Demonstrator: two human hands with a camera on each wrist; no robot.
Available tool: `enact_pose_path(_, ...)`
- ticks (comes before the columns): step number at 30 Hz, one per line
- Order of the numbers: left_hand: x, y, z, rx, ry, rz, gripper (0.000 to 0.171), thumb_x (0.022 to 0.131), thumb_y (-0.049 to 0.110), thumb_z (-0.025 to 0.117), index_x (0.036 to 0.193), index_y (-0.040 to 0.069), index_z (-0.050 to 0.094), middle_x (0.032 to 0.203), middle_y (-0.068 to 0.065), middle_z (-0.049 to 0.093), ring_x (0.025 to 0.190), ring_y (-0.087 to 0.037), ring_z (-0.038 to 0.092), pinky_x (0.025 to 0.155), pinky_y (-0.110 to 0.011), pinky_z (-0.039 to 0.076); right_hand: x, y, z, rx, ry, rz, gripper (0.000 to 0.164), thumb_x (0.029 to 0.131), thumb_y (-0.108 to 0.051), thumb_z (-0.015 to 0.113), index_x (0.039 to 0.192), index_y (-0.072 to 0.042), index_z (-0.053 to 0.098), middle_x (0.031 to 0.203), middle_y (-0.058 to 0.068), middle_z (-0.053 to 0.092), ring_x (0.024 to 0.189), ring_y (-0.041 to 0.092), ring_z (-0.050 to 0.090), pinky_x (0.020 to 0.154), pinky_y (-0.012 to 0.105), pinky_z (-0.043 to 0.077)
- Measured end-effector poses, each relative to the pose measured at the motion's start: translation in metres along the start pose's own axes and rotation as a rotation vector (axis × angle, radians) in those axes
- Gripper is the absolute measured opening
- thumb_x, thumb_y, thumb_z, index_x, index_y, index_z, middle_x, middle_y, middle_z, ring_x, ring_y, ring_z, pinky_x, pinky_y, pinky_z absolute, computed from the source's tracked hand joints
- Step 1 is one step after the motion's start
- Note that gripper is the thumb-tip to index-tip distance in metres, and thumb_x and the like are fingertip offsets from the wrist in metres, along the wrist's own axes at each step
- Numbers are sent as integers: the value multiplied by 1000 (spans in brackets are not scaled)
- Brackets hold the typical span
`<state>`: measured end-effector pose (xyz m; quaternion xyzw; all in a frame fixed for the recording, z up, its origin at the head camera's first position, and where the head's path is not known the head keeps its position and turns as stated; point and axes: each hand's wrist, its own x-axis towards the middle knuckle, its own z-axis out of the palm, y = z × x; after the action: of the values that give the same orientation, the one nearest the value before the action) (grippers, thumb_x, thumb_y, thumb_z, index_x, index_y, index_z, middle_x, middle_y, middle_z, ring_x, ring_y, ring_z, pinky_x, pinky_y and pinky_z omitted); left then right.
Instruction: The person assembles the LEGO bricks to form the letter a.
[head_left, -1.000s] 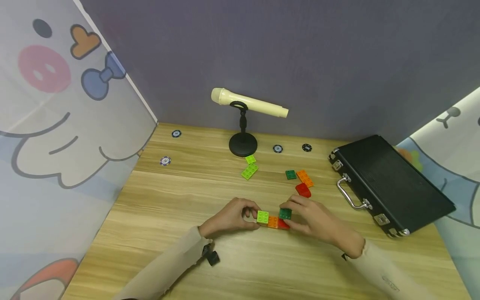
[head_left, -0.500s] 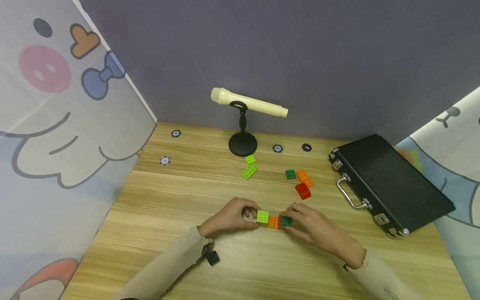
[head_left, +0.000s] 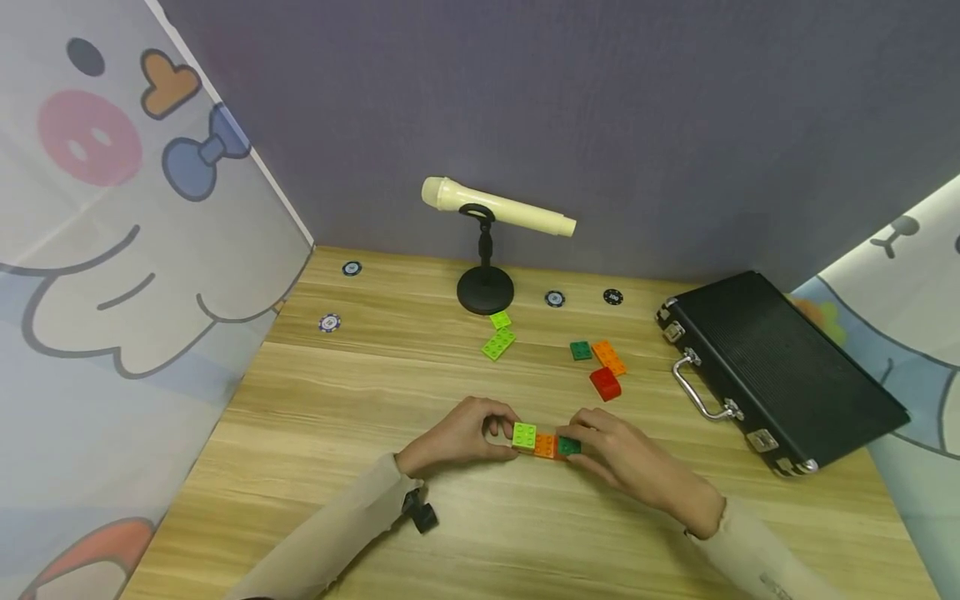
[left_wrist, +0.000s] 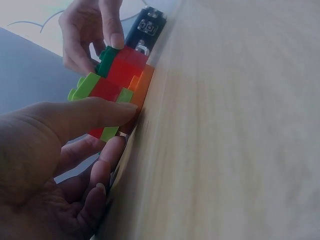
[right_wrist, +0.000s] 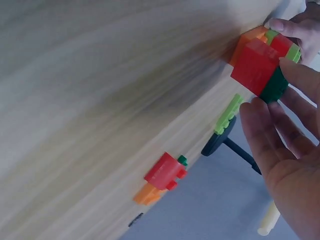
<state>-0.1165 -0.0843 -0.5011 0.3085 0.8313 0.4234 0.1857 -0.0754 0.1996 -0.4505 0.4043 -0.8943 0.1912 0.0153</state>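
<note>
A small built-up row of toy building blocks lies on the table between both hands. In the left wrist view, its orange block (left_wrist: 144,84) lies against the wood. The left hand (head_left: 467,432) grips the left end, a stack with a lime green block (head_left: 524,436) on top and red and lime layers beneath. At the other end, a dark green block (right_wrist: 274,85) sits on a red block (right_wrist: 255,66). The right hand (head_left: 630,458) holds the dark green block between thumb and fingers. From the head view, that red block is mostly hidden.
Behind the hands lie a loose red block (head_left: 605,383), an orange block (head_left: 609,357), a dark green block (head_left: 581,350) and two lime blocks (head_left: 498,342). A microphone on a stand (head_left: 486,289), several poker chips (head_left: 555,298) and a black case (head_left: 780,371) stand or lie farther out.
The right hand has come down with the dark green block, which now sits on the red block at the row's right end. The left hand has kept its grip in place.
</note>
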Motion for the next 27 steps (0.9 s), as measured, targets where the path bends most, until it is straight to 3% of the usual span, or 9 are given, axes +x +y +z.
enact_pose_path(13,-1,-4,1,-14,-6,-1,33,77,26,85,106,18,71,88,10,70,77,-6,58,70,-16,47,-4,3,7,105,22,1,35,91,-22,71,125,-15,67,109,-12,60,93,-1,55,76,19,52)
enact_pose_path(20,-2,-6,0,-25,-11,-17,33,77,25,84,106,19,71,89,10,70,77,-4,57,70,-17,48,-2,0,7,17,22,-3,36,90,-26,72,124,-16,67,108,-11,60,94,-1,56,77,22,53)
enact_pose_path(27,1,-3,0,-30,-9,-1,32,77,23,84,107,19,71,89,9,70,78,-7,59,70,-17,48,13,23,-14,107,-59,52,36,94,-37,66,123,-16,67,110,-8,65,92,4,61,79,27,55)
